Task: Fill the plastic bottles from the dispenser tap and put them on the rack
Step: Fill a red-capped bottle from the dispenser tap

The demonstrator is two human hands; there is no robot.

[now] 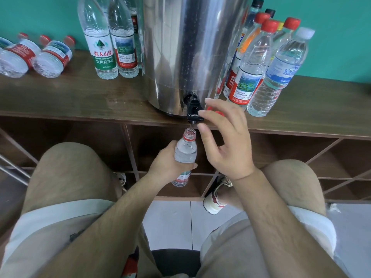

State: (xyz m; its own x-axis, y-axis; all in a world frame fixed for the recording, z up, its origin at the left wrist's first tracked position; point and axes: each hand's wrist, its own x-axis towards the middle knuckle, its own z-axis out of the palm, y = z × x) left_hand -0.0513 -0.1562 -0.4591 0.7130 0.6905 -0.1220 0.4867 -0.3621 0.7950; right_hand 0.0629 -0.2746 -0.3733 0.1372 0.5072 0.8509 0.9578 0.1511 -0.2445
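At the centre of the frame the left hand (167, 162) grips a small clear bottle (185, 151), its fingers wrapped round the body just above the label. The bottle is uncapped and stands nearly upright, its open mouth directly under the black tap (193, 111). A thin stream seems to run from the spout into the neck, though it is hard to make out.

The right hand (222, 141) reaches in from the lower right. Its index finger and thumb pinch the right side of the tap, and the other fingers are spread and loosely curved. A loose red cap (216, 112) lies on the shelf top just behind this hand.

The tap sticks out from the base of a steel dispenser (190, 47), which stands on top of the wooden rack (60, 93). The tap overhangs the rack's front edge.

Two standing bottles (103, 47) are just left of the dispenser. A cluster of capped bottles (281, 73) crowds its right side. At the upper left of the frame several red-capped bottles (53, 57) lie on their sides on the rack top.
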